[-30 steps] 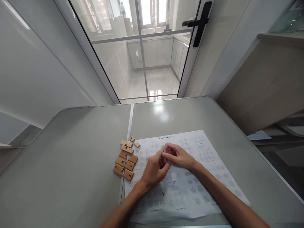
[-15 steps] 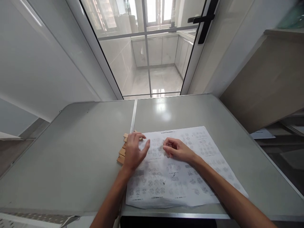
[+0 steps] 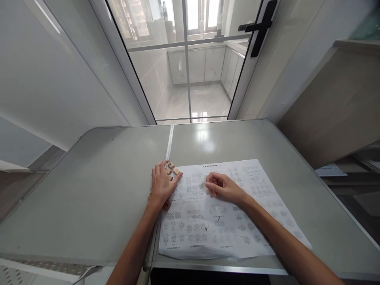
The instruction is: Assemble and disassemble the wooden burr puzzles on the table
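My left hand [image 3: 162, 183] lies over a small group of wooden blocks at the sheet's upper left edge, its fingers spread and the thumb stretched out to the right. Several blocks show around it: one with a dark mark [image 3: 171, 165] beyond the fingers, a plain block [image 3: 177, 171] near the thumb, and a darker block [image 3: 166, 205] by the wrist. Others are partly covered by the palm. On the printed paper sheet [image 3: 204, 215] rests my right hand [image 3: 221, 185], fingers curled in towards the thumb. Whether anything is between those fingertips is hidden.
The grey-green table [image 3: 89, 198] has a metal seam [image 3: 170, 142] running away from me beside the blocks. Past its far edge stands a glass door [image 3: 190, 79] with a black handle [image 3: 259, 27]. A brown panel [image 3: 332, 99] and shelves are on the right.
My left hand has moved slightly left and come down over the blocks. Blocks beyond its fingers and by its wrist now show in different places. The right hand keeps its pose.
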Demonstrator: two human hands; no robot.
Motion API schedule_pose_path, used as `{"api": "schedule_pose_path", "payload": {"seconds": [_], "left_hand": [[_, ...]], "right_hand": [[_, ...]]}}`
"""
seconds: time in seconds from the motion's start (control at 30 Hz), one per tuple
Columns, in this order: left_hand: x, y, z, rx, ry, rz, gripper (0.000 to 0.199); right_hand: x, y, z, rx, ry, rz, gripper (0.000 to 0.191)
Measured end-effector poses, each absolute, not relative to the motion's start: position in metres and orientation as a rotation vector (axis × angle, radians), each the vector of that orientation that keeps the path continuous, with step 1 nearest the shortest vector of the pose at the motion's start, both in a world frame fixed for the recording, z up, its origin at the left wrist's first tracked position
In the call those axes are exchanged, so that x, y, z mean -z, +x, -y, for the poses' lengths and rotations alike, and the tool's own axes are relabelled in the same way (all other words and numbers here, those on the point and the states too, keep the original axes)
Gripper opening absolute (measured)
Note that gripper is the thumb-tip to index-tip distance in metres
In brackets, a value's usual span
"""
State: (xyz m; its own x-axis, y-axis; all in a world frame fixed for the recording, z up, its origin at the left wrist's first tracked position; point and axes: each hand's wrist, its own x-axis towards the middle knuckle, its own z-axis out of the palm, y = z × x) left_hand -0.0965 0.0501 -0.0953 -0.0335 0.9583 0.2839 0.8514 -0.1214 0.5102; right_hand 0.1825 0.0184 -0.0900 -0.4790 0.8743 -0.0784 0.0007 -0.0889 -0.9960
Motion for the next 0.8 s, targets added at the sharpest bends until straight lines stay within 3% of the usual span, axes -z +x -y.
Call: {"api": "schedule_pose_path", "payload": {"seconds": [0.4, 0.8], "left_hand": [[0.093, -0.095, -0.048, -0.898, 2.057, -1.915, 0.04], [0.092, -0.096, -0.046, -0.917, 2.001, -1.924, 0.057]], "right_hand": [[0.093, 0.183, -0.017, -1.64, -0.971, 1.523, 0.038], [0.084, 0.184, -0.013, -1.643, -1.006, 1.549, 0.032]]}}
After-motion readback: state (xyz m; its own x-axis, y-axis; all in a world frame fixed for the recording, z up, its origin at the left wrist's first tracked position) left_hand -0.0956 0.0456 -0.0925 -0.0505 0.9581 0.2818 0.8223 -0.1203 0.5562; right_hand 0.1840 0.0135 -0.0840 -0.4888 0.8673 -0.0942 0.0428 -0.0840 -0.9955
